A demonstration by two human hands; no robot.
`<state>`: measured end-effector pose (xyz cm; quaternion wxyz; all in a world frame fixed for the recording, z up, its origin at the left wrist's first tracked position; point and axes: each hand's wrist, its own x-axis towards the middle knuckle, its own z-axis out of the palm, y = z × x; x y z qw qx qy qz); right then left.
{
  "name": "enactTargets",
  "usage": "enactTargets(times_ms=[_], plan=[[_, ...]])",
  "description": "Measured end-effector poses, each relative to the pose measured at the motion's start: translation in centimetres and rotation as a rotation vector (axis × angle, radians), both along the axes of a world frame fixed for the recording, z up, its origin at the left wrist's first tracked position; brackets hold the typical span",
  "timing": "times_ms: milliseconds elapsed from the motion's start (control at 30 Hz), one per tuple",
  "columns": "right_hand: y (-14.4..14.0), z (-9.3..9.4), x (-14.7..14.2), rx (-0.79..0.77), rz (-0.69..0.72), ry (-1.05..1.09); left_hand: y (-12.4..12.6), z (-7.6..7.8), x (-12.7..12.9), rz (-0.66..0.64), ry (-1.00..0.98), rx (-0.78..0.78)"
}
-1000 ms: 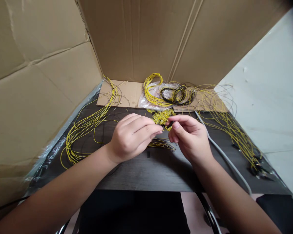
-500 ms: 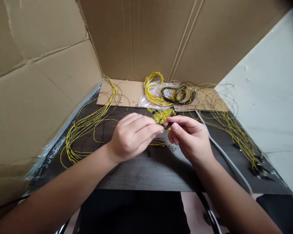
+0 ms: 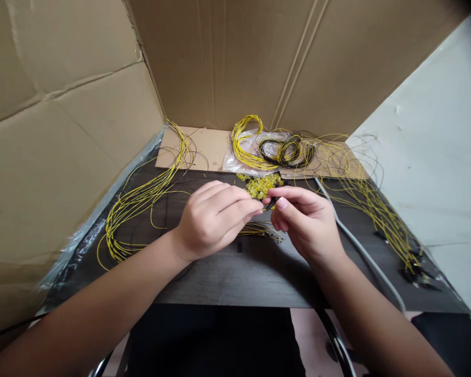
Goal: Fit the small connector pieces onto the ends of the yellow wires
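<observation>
Pinching a small black piece (image 3: pixel 272 202) between them, the left hand (image 3: pixel 212 220) and the right hand (image 3: pixel 304 222) meet fingertip to fingertip just above the counter (image 3: pixel 235 277). Both grips are closed tight, thumb against forefinger; whether the left also holds a thin wire there cannot be told. A short bundle of yellow wires (image 3: pixel 261 230) lies under the hands, and a heap of small yellow pieces (image 3: pixel 261 186) sits just beyond the fingertips.

The risk, by the look of it: the black piece is tiny and held only at the tips, so a slip could drop it onto the dark counter, where it would be hard to spot. The loose wires below could also snag a finger and drag.

Further out, a long sheaf of yellow wire (image 3: pixel 141 209) curves along the left, another sheaf (image 3: pixel 377 214) trails right beside a grey cable (image 3: pixel 361 251), and coils of yellow and black wire (image 3: pixel 270 149) rest on a plastic bag at the back. Cardboard walls (image 3: pixel 63 131) close in the left and rear; a pale wall (image 3: pixel 435 157) stands on the right.
</observation>
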<state>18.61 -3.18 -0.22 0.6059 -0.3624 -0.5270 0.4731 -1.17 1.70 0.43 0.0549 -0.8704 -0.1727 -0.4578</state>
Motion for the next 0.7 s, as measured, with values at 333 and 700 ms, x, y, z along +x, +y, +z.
enactTargets(times_ms=[333, 700], plan=[[-0.75, 0.64, -0.41, 0.207, -0.163, -0.244, -0.02, -0.04, 0.0, 0.014, 0.0, 0.007], [-0.84, 0.36, -0.16, 0.215, -0.193, -0.297, 0.13, -0.23, 0.04, -0.013, -0.081, -0.018]])
